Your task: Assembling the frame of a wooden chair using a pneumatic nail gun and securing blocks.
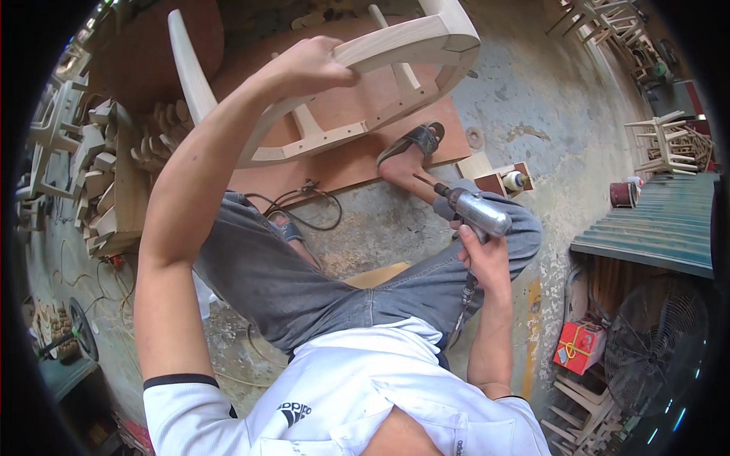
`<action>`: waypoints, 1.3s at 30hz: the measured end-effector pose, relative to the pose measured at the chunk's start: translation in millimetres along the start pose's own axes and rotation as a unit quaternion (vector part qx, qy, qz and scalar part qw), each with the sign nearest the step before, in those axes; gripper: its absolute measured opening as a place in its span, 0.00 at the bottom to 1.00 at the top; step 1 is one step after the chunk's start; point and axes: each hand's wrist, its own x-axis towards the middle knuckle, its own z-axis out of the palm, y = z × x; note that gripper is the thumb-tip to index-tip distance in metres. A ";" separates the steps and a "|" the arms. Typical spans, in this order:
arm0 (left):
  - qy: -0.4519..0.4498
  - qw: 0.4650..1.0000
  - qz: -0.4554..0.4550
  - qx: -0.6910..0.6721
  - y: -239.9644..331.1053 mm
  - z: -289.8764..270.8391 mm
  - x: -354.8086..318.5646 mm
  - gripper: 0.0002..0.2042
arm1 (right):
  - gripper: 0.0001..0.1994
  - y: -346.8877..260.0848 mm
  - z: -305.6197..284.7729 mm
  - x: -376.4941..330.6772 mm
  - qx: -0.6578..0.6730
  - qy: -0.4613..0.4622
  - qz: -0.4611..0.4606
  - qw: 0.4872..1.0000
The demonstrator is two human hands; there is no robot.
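My left hand is closed around the curved rim of a pale wooden chair frame. The frame stands tilted in front of me, its legs pointing up and away, with small dark holes along its lower rail. In my right hand is a silver pistol-grip power drill, held above my right knee. Its thin bit points up and left toward the frame, apart from the wood. A cord or hose runs down from the drill's handle.
Under the frame lies a brown board. A small box with a white bottle stands right of my foot. A black cable loops on the floor. Wooden parts are stacked left; a green corrugated surface and a fan are right.
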 end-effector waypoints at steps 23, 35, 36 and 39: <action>0.453 0.890 -0.032 0.037 -117.6 -138.3 -215.7 0.08 | 0.17 -0.3 24.1 -9.7 0.004 -0.049 0.027 0.998; 0.339 0.832 -0.438 -0.017 -431.9 144.9 -319.7 0.07 | 0.13 -12.6 85.5 37.1 -0.158 -0.114 0.102 0.976; 0.354 0.841 -0.410 0.027 -433.1 149.0 -311.8 0.07 | 0.14 -16.3 89.8 38.8 -0.170 -0.117 0.117 0.971; 0.354 0.840 -0.407 0.044 -431.8 140.3 -299.5 0.09 | 0.14 -16.2 99.9 43.0 -0.151 -0.132 0.114 0.973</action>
